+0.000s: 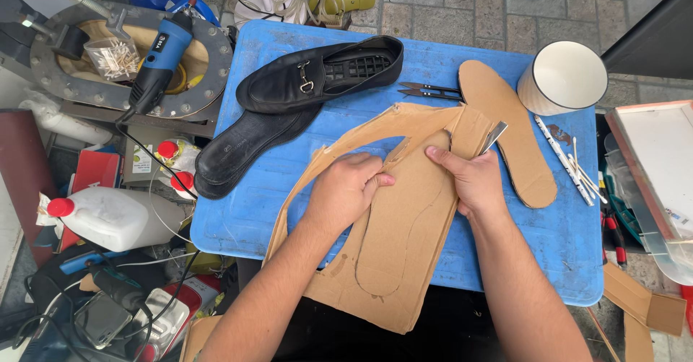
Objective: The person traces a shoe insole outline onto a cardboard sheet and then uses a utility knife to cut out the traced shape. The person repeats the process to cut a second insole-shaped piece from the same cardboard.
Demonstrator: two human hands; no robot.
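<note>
A large brown cardboard sheet (404,225) lies on the blue plastic table (238,217), with an insole outline partly cut into it. My left hand (346,189) grips the sheet's left strip near the cut. Around a flat metal blade (494,137) my right hand (473,178) is closed, with the blade's tip sticking up past the cardboard's upper right edge. A cut-out cardboard insole (509,127) rests to the right of the sheet.
Two black loafers (303,80) lie at the table's back left, small black snips (429,91) beside them. A white cup (563,77) and several thin sticks (574,163) are at the right. A blue rotary tool (159,59), a white jug (115,217) and clutter sit left.
</note>
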